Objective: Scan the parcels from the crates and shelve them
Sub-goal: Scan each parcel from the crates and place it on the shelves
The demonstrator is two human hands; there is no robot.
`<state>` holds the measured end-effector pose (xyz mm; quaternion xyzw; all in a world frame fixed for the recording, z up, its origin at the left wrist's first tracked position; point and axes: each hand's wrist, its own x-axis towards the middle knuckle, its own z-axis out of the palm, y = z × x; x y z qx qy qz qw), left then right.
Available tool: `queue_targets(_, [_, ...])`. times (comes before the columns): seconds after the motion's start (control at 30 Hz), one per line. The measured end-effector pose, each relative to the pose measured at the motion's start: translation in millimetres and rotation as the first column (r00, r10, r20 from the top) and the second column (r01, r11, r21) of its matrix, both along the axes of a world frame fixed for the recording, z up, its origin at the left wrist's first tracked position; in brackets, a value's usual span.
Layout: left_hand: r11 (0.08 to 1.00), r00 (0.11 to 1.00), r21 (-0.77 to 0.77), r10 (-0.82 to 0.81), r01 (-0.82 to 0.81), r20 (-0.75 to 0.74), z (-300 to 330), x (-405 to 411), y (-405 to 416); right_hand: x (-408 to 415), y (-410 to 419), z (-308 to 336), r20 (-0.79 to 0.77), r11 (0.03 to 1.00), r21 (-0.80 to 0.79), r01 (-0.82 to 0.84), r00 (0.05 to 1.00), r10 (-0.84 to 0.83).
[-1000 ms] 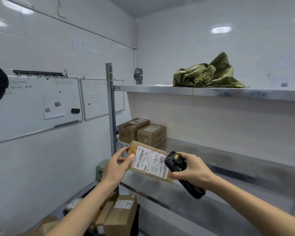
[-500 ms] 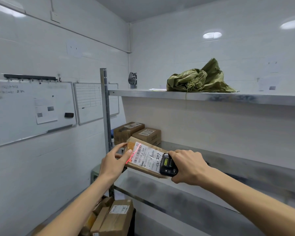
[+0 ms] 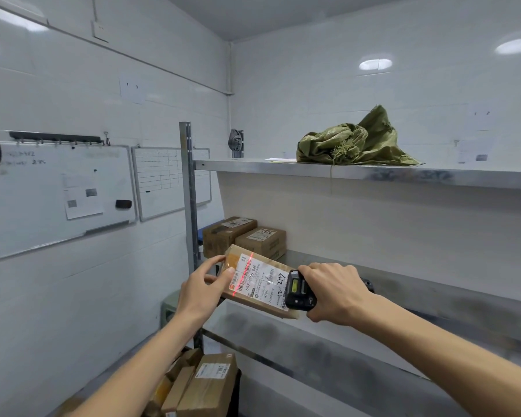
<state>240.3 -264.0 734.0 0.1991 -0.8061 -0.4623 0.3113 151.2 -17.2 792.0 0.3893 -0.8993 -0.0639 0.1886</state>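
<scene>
My left hand grips the left end of a flat brown parcel with a white label, held in front of the middle shelf. My right hand holds a black handheld scanner over the parcel's right end. A red scan line crosses the label's barcode. Two brown boxes stand at the left end of the middle shelf. Below, several cardboard parcels lie in a crate, partly hidden by my left forearm.
A crumpled green sack lies on the top shelf. The shelf's metal upright stands left of the parcel. Two whiteboards hang on the left wall. A green stool sits near the upright's base.
The scanner has come down over the parcel's right end and a red scan line now lies on the barcode. The view has shifted slightly; the parcel stays in my left hand.
</scene>
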Motion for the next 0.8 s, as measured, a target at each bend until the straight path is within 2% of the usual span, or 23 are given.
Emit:
queue_targets(0.27, [1.000, 1.000, 0.013, -0.010, 0.010, -0.001, 2.2, 1.5, -5.8, 3.0, -3.9, 2.6, -0.017, 1.000, -0.022, -0.002, 1.000, 0.001])
queue_targets(0.33, [0.999, 1.000, 0.030, -0.017, 0.017, -0.001, 1.3, 0.4, -7.4, 2.9, -4.0, 3.9, 0.059, 0.997, -0.077, 0.015, 0.998, -0.010])
queue_targets(0.4, [0.996, 1.000, 0.078, -0.029, 0.029, -0.001, -0.7, -0.9, -8.8, 1.2, -2.7, 2.2, 0.200, 0.983, -0.172, 0.072, 0.979, -0.037])
queue_targets(0.47, [0.985, 0.998, 0.161, -0.053, 0.055, -0.018, -2.8, -1.9, -8.5, -1.2, -1.1, -3.4, 0.381, 0.951, -0.271, 0.147, 0.924, -0.034])
queue_targets(0.57, [0.949, 0.991, 0.287, -0.122, 0.135, -0.063, -6.4, -4.5, -6.4, -3.6, 1.8, -14.5, 0.575, 0.897, -0.399, 0.188, 0.814, 0.085])
queue_targets(0.63, [0.938, 0.984, 0.299, -0.171, 0.178, -0.049, -7.0, -5.3, -5.2, -2.9, 5.1, -17.6, 0.601, 0.869, -0.453, 0.200, 0.788, 0.131])
queue_targets(0.8, [0.922, 0.965, 0.286, -0.259, 0.261, -0.045, -9.1, -7.3, -3.0, -7.5, 14.8, -18.5, 0.584, 0.823, -0.524, 0.221, 0.797, 0.158])
